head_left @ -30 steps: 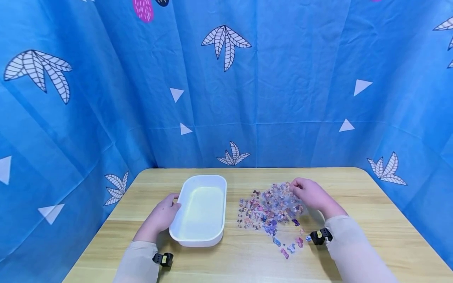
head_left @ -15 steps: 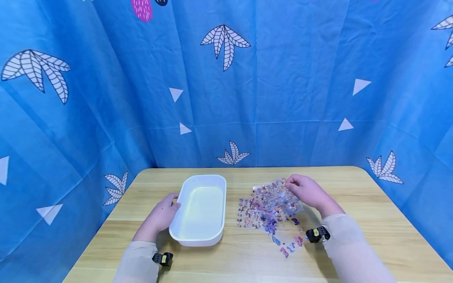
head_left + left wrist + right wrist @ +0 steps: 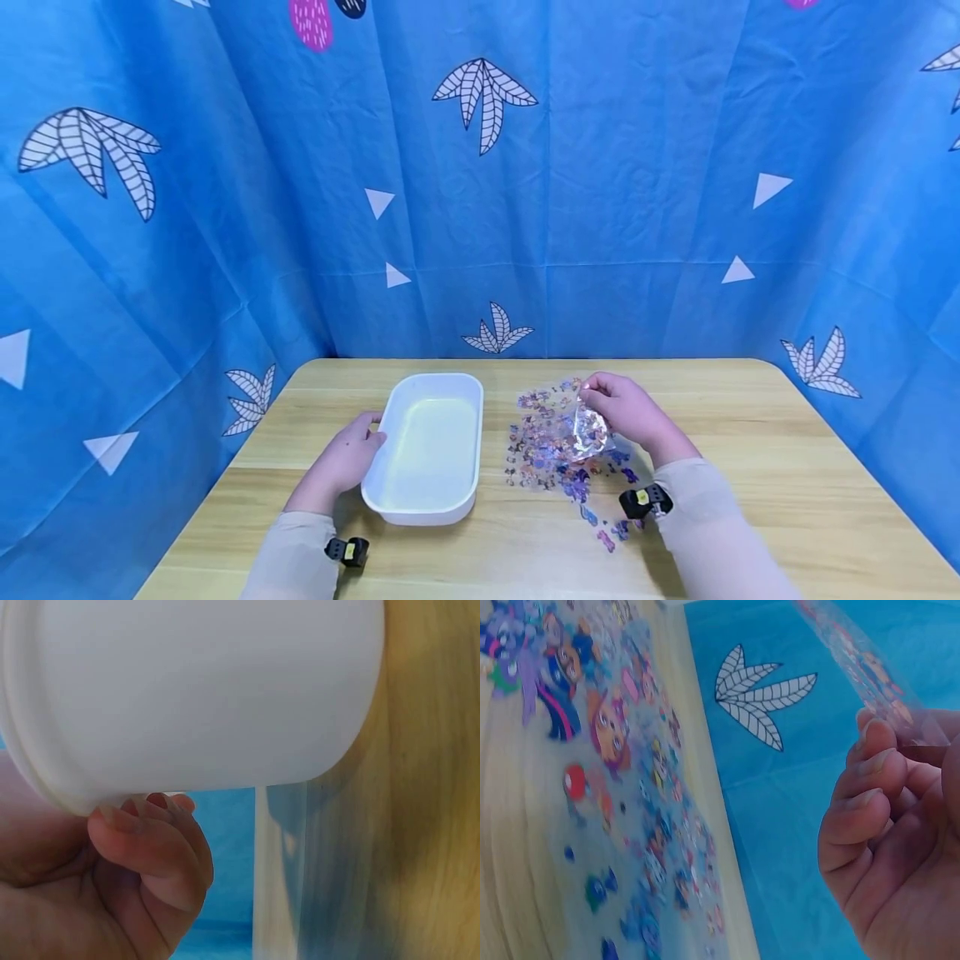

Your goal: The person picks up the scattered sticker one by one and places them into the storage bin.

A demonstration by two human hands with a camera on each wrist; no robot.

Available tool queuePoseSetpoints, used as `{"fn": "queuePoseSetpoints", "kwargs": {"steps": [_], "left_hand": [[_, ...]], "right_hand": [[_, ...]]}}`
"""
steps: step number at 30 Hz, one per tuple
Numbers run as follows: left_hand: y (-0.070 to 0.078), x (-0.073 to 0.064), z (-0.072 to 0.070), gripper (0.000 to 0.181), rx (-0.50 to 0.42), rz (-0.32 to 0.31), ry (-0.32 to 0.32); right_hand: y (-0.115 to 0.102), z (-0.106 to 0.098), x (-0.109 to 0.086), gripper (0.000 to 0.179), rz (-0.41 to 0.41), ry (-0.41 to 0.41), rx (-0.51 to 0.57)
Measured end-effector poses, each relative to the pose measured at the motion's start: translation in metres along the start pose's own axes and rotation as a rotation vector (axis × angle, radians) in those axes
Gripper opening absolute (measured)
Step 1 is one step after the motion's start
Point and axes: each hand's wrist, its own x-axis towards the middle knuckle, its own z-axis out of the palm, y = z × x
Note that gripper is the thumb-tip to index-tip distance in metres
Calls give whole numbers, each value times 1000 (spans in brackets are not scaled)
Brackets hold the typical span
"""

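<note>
left hand (image 3: 351, 452) has fingers curled under white tub (image 3: 429, 517)'s left rim. next, sticker heap (image 3: 538, 454) on counter (image 3: 772, 442). clear sticker sheet (image 3: 589, 432) hides part of heap, pinched by right hand (image 3: 621, 410). blue curtain (image 3: 615, 208) behind.

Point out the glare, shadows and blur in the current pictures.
Head view: bright glare on the plastic sheet that the right hand pinches; left wrist view: tub side in grey shade, dark shadow on the table; right wrist view: stickers soft and slightly blurred, leaf print crisper.
</note>
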Motion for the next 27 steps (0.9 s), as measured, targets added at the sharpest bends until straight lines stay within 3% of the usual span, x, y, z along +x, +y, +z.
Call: {"fn": "queuePoseSetpoints", "kwargs": {"steps": [19,27], "left_hand": [[0,2,0,46,-13,-4,-6],[-2,2,-1,46,-11,-1,-5]], "right_hand": [[-19,24,8,25,-2,0,179],[-27,40,15,22,23,8,207]]}}
